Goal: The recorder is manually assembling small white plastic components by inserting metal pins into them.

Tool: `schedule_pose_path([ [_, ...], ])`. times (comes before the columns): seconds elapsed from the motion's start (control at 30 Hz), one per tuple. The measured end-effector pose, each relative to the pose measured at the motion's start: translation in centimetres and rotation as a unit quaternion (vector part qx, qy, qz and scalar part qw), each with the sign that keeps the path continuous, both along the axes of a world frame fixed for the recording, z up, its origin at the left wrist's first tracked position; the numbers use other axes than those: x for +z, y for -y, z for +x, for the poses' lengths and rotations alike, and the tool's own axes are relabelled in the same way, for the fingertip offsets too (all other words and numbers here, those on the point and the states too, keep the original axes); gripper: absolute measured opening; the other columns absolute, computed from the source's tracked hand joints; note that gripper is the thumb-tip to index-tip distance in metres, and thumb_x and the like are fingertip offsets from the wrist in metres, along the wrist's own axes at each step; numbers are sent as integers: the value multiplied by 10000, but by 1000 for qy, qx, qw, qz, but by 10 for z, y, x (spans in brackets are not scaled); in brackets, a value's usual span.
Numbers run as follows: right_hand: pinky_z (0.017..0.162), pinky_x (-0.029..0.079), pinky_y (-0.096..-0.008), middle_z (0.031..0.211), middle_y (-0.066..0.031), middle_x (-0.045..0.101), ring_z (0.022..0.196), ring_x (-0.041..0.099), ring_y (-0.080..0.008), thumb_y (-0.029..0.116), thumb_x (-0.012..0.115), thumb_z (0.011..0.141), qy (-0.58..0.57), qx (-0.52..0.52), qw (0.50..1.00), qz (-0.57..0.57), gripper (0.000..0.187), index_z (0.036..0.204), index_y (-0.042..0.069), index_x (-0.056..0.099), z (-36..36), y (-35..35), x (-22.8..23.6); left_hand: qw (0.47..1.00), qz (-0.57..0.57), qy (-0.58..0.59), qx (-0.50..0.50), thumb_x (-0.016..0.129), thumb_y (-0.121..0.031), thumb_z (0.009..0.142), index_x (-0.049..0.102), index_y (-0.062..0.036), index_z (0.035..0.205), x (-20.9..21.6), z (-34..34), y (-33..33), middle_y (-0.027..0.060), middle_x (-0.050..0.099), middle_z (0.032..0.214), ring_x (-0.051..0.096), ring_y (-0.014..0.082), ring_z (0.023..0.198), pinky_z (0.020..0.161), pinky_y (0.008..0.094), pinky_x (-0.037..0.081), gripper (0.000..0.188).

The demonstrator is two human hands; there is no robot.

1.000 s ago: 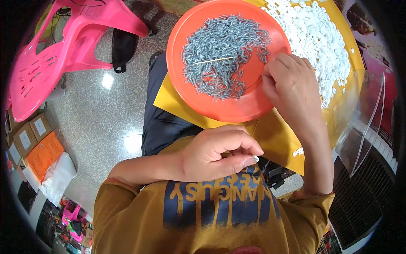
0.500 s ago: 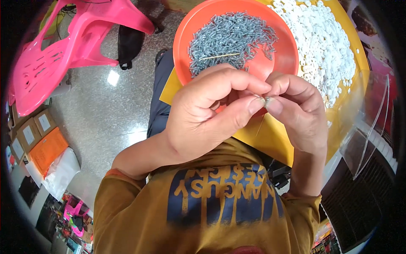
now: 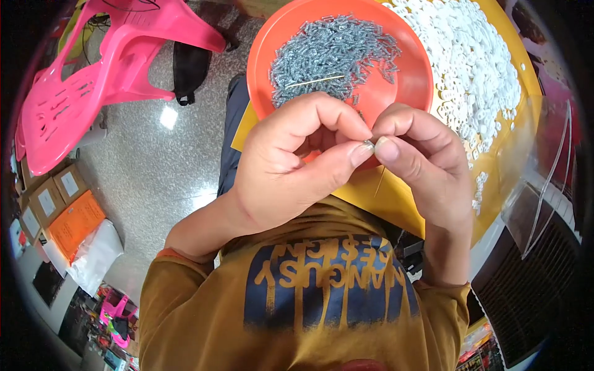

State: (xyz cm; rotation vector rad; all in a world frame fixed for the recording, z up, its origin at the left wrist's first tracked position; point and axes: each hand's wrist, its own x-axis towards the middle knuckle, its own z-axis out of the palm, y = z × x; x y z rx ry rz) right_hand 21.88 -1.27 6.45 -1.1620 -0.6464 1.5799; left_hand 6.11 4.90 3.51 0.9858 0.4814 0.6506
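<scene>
My left hand [image 3: 297, 154] and my right hand [image 3: 427, 161] meet fingertip to fingertip over the near side of a red-orange bowl [image 3: 256, 65]. Thumb and forefinger of the left are pinched on a small grey metal spring [image 3: 369, 143], only a sliver of which shows. The right thumb and forefinger are pressed together against it; anything between them is hidden. Many small grey springs [image 3: 334, 52] lie heaped in the bowl, with a thin pale stick [image 3: 315, 81] resting across them. Below the fingertips a thin line, perhaps a wire or stick, shows against the yellow tabletop [image 3: 396, 207].
Right of the bowl spreads a big pile of small white round plastic pieces [image 3: 476, 68]. A clear plastic sheet [image 3: 538, 167] hangs at the table's right edge. On the left stand a pink plastic chair [image 3: 68, 111], cardboard boxes [image 3: 68, 182] and a white bag [image 3: 96, 253].
Both hands have shifted slightly left and up together, still joined at the fingertips. The spring now shows less, nearer the left thumb. The whole view has shifted a little.
</scene>
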Motion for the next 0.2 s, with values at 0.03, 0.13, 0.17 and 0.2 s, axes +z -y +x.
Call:
schedule_pose_path([
  [0.03, 691, 395, -199, 797, -13, 541, 748, 492, -74, 67, 561, 812, 56, 11, 998, 16, 79, 838, -8, 566, 0, 1, 2, 1000, 0, 0, -1, 524, 36, 803, 512, -13, 886, 0, 0, 0, -4, 519, 800, 468, 5, 659, 553, 145, 375, 97],
  [0.13, 711, 377, -218, 802, -34, 521, 759, 476, -95, 65, 551, 807, 141, 33, 988, 45, 89, 845, -15, 565, 3, 3, 2, 1000, 27, -9, 1, 530, 26, 811, 505, -12, 895, 2, -1, -1, -8, 525, 810, 464, 4, 658, 552, 146, 376, 95],
  [0.17, 713, 376, -217, 806, -40, 526, 763, 479, -98, 60, 552, 805, 171, 46, 983, 57, 95, 856, -18, 574, 5, 4, 2, 1000, 16, -6, -4, 535, 19, 812, 507, -13, 899, 2, -1, -1, -8, 526, 808, 466, 4, 661, 555, 146, 377, 97],
  [0.2, 713, 376, -217, 806, -40, 526, 763, 479, -98, 60, 552, 805, 170, 44, 983, 57, 95, 856, -18, 574, 6, 5, 2, 1000, 6, -4, -10, 540, 12, 812, 508, -14, 903, 2, -1, -1, -7, 526, 806, 468, 4, 664, 558, 147, 378, 100],
])
